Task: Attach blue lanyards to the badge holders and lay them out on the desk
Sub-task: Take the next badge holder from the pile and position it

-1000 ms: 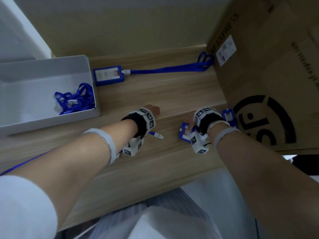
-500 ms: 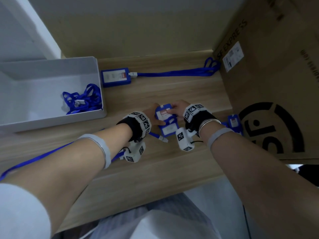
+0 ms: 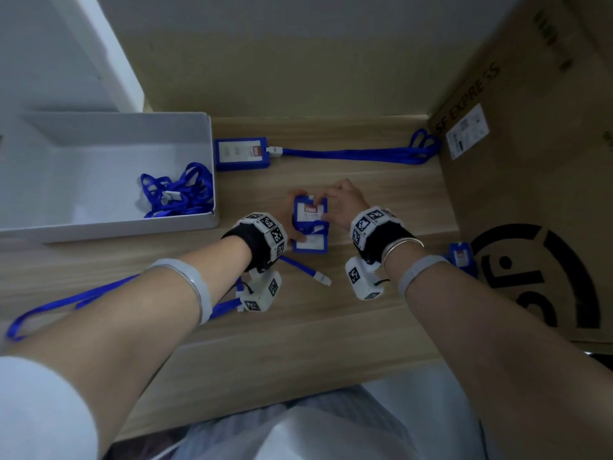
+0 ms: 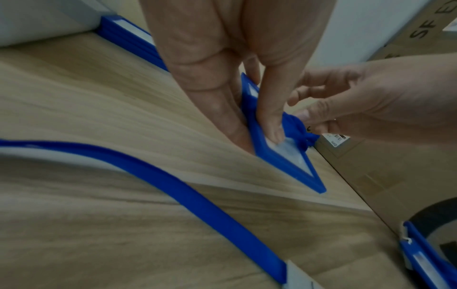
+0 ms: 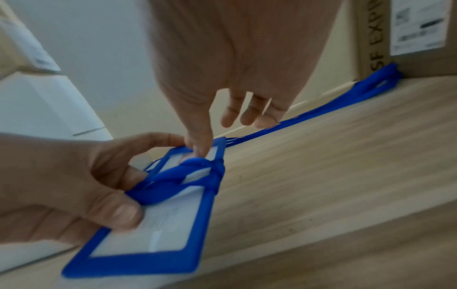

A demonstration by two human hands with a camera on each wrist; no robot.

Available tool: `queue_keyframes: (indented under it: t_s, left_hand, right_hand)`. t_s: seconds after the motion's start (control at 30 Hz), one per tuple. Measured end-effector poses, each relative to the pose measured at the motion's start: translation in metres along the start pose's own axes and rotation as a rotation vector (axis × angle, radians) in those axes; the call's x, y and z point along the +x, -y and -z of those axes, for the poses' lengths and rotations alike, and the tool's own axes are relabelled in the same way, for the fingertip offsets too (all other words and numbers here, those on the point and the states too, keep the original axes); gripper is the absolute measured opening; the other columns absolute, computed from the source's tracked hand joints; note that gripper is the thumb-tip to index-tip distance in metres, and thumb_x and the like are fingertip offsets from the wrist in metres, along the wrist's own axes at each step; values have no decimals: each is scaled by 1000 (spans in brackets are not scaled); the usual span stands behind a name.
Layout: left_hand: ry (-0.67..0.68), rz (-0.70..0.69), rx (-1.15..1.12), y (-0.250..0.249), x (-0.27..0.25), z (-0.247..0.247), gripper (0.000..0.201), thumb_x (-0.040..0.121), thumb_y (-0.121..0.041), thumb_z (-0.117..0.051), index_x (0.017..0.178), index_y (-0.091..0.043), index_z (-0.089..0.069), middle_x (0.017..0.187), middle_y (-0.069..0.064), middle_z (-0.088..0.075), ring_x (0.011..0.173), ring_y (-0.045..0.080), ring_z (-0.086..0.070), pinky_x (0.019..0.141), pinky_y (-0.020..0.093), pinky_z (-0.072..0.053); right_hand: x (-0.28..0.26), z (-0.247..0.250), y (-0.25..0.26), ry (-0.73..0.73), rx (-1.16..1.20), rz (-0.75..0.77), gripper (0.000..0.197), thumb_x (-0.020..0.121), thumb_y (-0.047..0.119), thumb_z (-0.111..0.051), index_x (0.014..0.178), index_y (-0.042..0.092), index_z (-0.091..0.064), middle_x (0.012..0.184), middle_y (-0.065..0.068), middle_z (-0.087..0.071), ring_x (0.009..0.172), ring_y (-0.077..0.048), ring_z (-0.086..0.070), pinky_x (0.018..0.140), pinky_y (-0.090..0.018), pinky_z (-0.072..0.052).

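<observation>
So there's a big cardboard box (image 3: 530, 194) standing on the right of the wooden desk (image 3: 365, 313), and a white bin (image 3: 109, 227) on the left with a tangle of lanyards (image 3: 175, 190) in its near right corner. At the far side of the desk one finished badge (image 3: 241, 153) lies flat with its strap (image 3: 351, 155) running right to the box. Mid-desk, both hands meet over two blue holders bundled by a blue band (image 5: 183, 176). The left hand (image 3: 285, 220) has thumb and fingers clamped on the lower holder (image 5: 150, 234), the right hand (image 3: 343, 207) pinches the top one (image 3: 310, 210), other fingers spread apart. A loose lanyard (image 3: 298, 265) lies just near the left wrist. Another holder (image 3: 461, 257) lies against the box.
</observation>
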State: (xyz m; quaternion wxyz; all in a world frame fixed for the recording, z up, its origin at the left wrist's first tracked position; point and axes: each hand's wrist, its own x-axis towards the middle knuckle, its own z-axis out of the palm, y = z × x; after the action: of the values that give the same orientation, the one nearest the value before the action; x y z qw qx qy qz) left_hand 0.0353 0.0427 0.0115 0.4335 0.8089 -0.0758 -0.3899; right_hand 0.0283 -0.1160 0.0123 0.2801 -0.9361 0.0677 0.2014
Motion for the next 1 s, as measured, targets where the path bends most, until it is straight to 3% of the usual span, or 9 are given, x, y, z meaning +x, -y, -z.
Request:
queue_keyframes:
  t_s: [0.07, 0.2, 0.33, 0.5, 0.63, 0.8, 0.87, 0.93, 1.0]
  left_hand:
    - [-22, 10, -11, 2, 1, 1, 93, 70, 14, -69, 143, -15, -17, 136, 20, -43, 122, 35, -49, 83, 41, -49]
    - [-3, 29, -67, 3, 0, 3, 91, 74, 15, -64, 143, -19, -15, 132, 23, -47, 118, 37, -53, 82, 45, -51]
    - [4, 66, -56, 7, 2, 3, 92, 74, 11, -66, 143, -23, -15, 125, 24, -54, 114, 38, -56, 86, 54, -52]
    - [70, 94, 175, 14, 8, 13, 59, 82, -3, -65, 135, -4, -38, 132, 19, -53, 120, 35, -52, 101, 52, -43]
    - [154, 72, 270, 8, 4, 20, 47, 88, -1, -54, 133, -9, -42, 138, 16, -49, 125, 30, -50, 103, 50, -43]
    - [109, 112, 374, 7, 3, 22, 49, 89, -1, -56, 135, -7, -40, 134, 19, -51, 123, 31, -51, 96, 39, -44]
    - [98, 158, 473, 8, 3, 25, 44, 92, -5, -52, 134, -2, -43, 137, 18, -49, 126, 31, -48, 101, 37, -41]
    - [65, 174, 525, 9, 1, 30, 44, 94, -8, -49, 136, -2, -43, 140, 17, -46, 128, 30, -46, 104, 35, -38]
    - [31, 179, 531, 11, -1, 33, 45, 94, -7, -47, 138, 0, -39, 142, 18, -44, 130, 31, -43, 106, 35, -35]
  right_hand:
    - [-4, 2, 4, 56, -108, 74, 19, 83, 16, -68, 102, 19, -71, 107, -3, -48, 112, -24, -49, 99, -34, -42]
    - [-8, 1, 8, 151, -160, 89, 27, 83, 16, -69, 110, 13, -70, 118, -5, -64, 92, -12, -54, 80, -20, -40]
    - [-5, -1, 6, 142, -211, 45, 24, 82, 12, -69, 106, 10, -69, 113, -8, -67, 103, -21, -63, 90, -26, -48]
    - [-3, 5, -6, 17, 13, -54, 18, 77, 6, -72, 89, 13, -60, 92, -7, -64, 86, -18, -59, 69, -22, -45]
    - [-1, 12, -15, -6, -42, -159, 34, 81, 13, -71, 113, 4, -61, 109, -10, -65, 102, -25, -61, 78, -25, -41]
    - [5, 36, -21, -62, -120, -268, 25, 86, 11, -63, 110, 2, -64, 115, -15, -66, 108, -30, -61, 90, -32, -49]
    - [5, 45, -25, -52, -184, -335, 22, 90, 13, -58, 106, -1, -65, 108, -19, -66, 102, -33, -62, 89, -36, -51]
    - [-2, 50, -32, -50, -295, -378, 18, 91, 14, -56, 91, -2, -63, 87, -18, -63, 82, -31, -61, 73, -33, -50]
    - [-13, 52, -41, -25, -399, -424, 14, 89, 12, -59, 87, -1, -60, 76, -13, -58, 75, -29, -59, 69, -32, -50]
